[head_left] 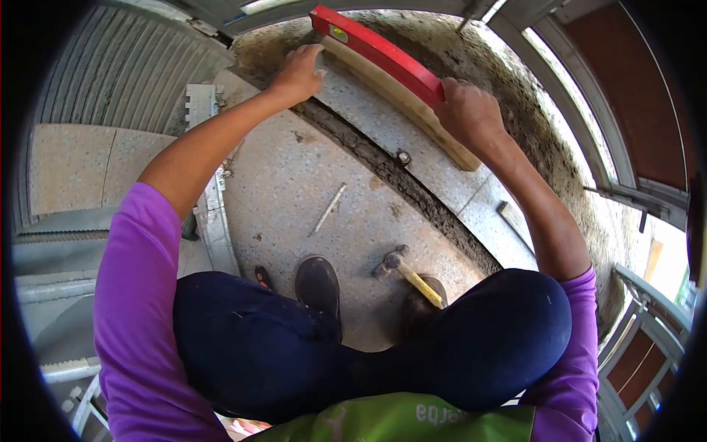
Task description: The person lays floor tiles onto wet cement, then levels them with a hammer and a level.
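Note:
A red spirit level point(383, 59) stands on edge beside a long wooden batten point(401, 105) that lies on the tiles. My right hand point(471, 110) is closed round the level's near end. My left hand point(298, 75) is at the batten's far end, just below the level's other end, with its fingers partly bent; whether it grips anything is unclear. Under both hands runs a strip of speckled tile point(368, 114), edged by a mortar-filled gap point(412, 188). A small round metal piece point(403, 158) sits at the gap's edge.
A hammer point(412, 276) with a yellow handle lies by my right shoe. A thin white stick point(329, 208) rests on the floor tile point(272, 177). Notched metal pieces point(210, 206) and stacked tiles point(74, 166) are at left. Rough mortar and a metal frame point(574, 96) line the right.

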